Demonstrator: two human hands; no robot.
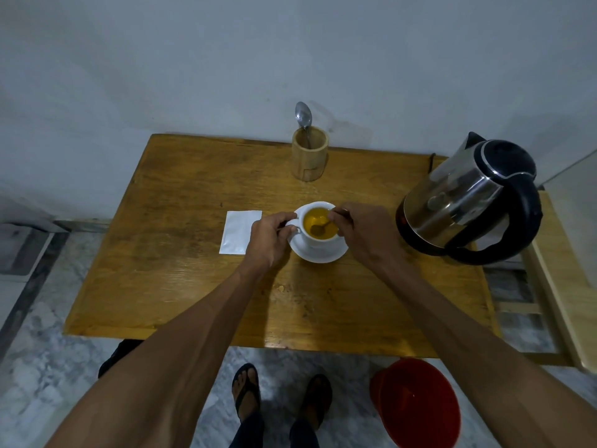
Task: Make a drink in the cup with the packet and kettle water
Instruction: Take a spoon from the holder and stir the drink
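Note:
A white cup (318, 241) full of yellow-orange liquid stands on a white saucer (318, 255) in the middle of the wooden table (193, 286). My left hand (269, 236) grips the cup's handle on its left side. My right hand (361, 234) pinches the handle of a spoon (321, 227) whose bowl sits in the liquid. A flat white packet (237, 231) lies just left of the cup, partly behind my left hand. The steel kettle (468, 198) with black lid and handle stands at the right.
A wooden holder (310, 158) with a second spoon (303, 119) stands at the table's back edge by the wall. A red bin (418, 402) sits on the floor at the front right. A light wooden frame (562, 286) stands right of the table.

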